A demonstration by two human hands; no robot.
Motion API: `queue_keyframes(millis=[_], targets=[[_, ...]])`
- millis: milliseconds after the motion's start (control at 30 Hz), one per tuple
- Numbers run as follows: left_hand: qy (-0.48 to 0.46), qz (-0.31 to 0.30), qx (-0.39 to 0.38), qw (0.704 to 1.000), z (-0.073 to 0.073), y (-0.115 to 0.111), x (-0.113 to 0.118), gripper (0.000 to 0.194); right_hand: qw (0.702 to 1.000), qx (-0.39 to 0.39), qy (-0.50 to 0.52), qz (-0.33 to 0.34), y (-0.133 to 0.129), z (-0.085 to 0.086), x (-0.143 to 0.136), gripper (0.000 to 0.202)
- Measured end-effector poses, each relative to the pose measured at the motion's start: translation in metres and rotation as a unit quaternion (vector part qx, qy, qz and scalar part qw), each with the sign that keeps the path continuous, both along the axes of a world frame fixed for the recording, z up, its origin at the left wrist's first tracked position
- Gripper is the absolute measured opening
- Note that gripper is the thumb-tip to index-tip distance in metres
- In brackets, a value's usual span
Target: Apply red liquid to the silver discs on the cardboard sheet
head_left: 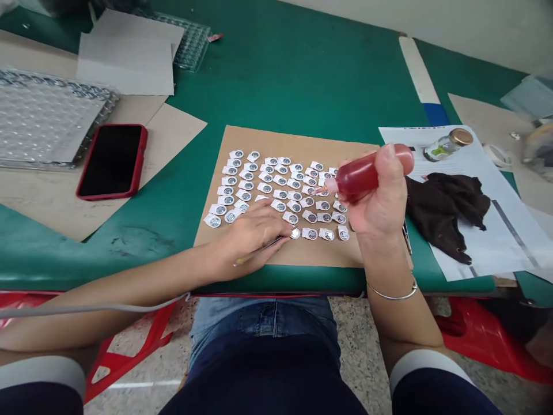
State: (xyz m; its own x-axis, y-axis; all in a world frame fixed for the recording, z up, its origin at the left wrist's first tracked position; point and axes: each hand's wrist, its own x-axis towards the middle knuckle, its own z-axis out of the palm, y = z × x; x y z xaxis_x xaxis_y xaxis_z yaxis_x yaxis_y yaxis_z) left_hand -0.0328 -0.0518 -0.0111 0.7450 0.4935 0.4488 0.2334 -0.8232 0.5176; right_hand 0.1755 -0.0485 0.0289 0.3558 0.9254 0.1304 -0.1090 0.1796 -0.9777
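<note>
On the green table (302, 75), has a brown sheet (311, 257) laid flat. Clasps in the closed right hand (379, 199), above the sheet, a glossy, translucent red bottle (360, 176) with a pale pink nozzle. Pinches in the left hand (257, 230) a thin stick (247, 259), beside rows of tabbed white pieces (292, 218) with round silvery centres.

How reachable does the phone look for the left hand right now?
Probably yes: the phone lies uncovered and nothing tall stands between, though the left hand holds a thin tool that may hinder grasping.
</note>
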Motion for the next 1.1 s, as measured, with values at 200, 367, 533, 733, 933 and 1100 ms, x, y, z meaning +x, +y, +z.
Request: queue_keyframes(millis=[200,367,533,733,933,1100], targets=[[0.021,0.005,0.024,0.999,-0.01,-0.007,-0.001,0.007,0.998,0.011,-0.039,-0.04,-0.001,-0.007,0.005,0.038],[0.036,0.0,0.016,0.999,-0.012,-0.009,-0.002,0.008,0.992,0.059,-0.108,-0.035,0.001,-0.016,0.006,0.041],[0.047,-0.005,0.011,0.999,-0.009,-0.007,-0.001,0.009,0.988,0.071,-0.133,-0.04,0.0,-0.018,0.006,0.038],[0.081,-0.056,0.045,0.994,0.0,-0.006,-0.003,0.008,0.991,0.044,-0.124,-0.016,-0.004,-0.015,-0.007,0.031],[0.1,-0.086,0.134,0.982,0.011,-0.012,0.0,0.018,0.993,-0.024,-0.103,0.062,-0.014,-0.019,-0.023,0.022],[0.135,-0.058,0.229,0.962,0.018,-0.021,0.003,0.022,0.966,0.002,-0.255,0.047,-0.016,-0.023,-0.026,0.024]])
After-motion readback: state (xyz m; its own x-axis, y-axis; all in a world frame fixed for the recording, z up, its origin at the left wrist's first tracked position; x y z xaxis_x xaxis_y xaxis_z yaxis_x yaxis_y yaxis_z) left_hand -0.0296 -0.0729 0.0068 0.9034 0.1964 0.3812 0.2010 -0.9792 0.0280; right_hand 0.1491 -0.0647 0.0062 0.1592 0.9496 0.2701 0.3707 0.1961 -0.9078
